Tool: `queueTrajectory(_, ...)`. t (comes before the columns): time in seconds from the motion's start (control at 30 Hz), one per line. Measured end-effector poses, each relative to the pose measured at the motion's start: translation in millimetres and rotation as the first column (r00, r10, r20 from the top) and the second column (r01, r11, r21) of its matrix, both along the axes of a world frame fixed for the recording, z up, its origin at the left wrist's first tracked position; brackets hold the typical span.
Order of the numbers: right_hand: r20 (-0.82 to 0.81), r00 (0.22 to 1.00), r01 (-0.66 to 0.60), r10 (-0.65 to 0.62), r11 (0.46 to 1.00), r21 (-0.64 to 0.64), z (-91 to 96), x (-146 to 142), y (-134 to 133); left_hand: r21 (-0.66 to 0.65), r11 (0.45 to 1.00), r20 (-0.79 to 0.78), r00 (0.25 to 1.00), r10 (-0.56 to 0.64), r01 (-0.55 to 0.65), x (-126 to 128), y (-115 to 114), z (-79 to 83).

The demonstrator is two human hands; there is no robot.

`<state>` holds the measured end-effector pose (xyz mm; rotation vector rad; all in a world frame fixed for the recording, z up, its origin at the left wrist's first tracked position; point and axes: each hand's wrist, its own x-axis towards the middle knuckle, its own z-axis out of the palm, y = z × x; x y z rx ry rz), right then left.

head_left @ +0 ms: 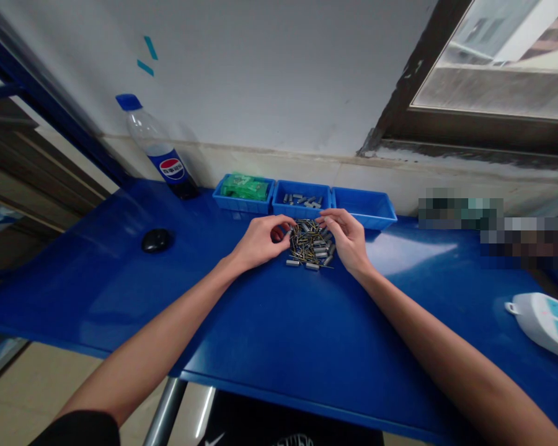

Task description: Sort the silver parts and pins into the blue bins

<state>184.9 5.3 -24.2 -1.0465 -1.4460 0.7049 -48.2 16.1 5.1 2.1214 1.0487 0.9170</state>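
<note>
Two hands: left hand [260,240], right hand [346,238] flank parts pile [310,246].

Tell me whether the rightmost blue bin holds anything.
Empty, as far as shows: the rightmost blue bin shows only bare blue floor, unlike the middle bin with metal parts.

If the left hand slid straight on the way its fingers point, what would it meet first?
Most likely the pile of small metal pins: the left hand points right, fingertips already at the pile's edge, with the right hand beyond.
</note>
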Motion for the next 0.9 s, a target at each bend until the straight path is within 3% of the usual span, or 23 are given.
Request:
queueTrajectory(0.17,0.123,0.992,-0.017,0.012,0.999,0.041,4.3,-3.3,-5.4,-0.221,0.975,0.274,0.961,0.047,0.015,6.1,-0.4,-1.3)
queueTrajectory(0.27,0.229,0.971,-0.088,0.062,0.990,0.106,8.5,-6.4,-10.6,-0.296,0.955,0.384,0.919,0.090,0.030,8.2,1.1,-6.0)
queueTrajectory(0.37,0.264,0.955,-0.172,0.135,0.978,0.119,10.2,-8.8,-13.4,-0.361,0.930,0.447,0.887,0.115,0.061,10.3,1.2,-10.8)
queueTrajectory(0.5,0.213,0.960,-0.196,0.184,0.980,0.038,6.8,-8.5,-10.5,-0.388,0.916,0.460,0.882,0.098,0.100,13.9,-1.9,-13.1)
queueTrajectory(0.63,0.102,0.973,-0.207,0.208,0.978,-0.025,1.7,-5.3,-4.8,-0.318,0.946,0.406,0.911,0.079,0.060,14.6,-4.5,-11.0)
queueTrajectory(0.77,0.082,0.985,-0.149,0.151,0.988,-0.029,-1.2,-2.7,-1.3,-0.069,0.990,0.168,0.977,0.133,-0.123,8.5,-2.4,-8.4)
queueTrajectory(0.9,0.008,0.997,-0.080,0.080,0.997,-0.003,-3.3,-1.6,1.7,0.120,0.984,-0.042,0.990,0.137,-0.131,0.1,3.4,-10.2)
